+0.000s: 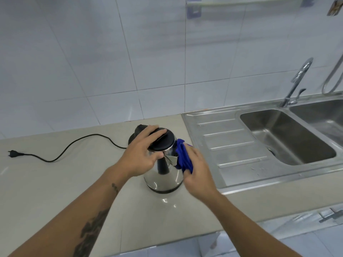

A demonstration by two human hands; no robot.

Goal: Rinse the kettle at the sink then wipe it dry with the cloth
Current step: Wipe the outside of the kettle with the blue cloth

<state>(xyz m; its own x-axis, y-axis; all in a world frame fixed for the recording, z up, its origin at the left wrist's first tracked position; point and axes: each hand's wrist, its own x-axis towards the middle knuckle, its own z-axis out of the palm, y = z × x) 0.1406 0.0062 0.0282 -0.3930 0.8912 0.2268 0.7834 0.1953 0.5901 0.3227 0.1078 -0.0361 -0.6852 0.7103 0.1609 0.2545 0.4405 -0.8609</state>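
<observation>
Your forearms are bare, with no sleeves showing. Your left forearm (89, 210) carries a large dark tattoo and a smaller one near the wrist. Your hands wear no rings.

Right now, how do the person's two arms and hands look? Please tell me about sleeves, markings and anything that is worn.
Both forearms are bare, with no sleeves in view. The left hand and right hand wear no gloves, and no rings, watch or bracelet show. The left forearm carries dark tattoos: a small one near the wrist and a larger, darker one further up towards the elbow. The right forearm shows no markings on its visible side.
</observation>
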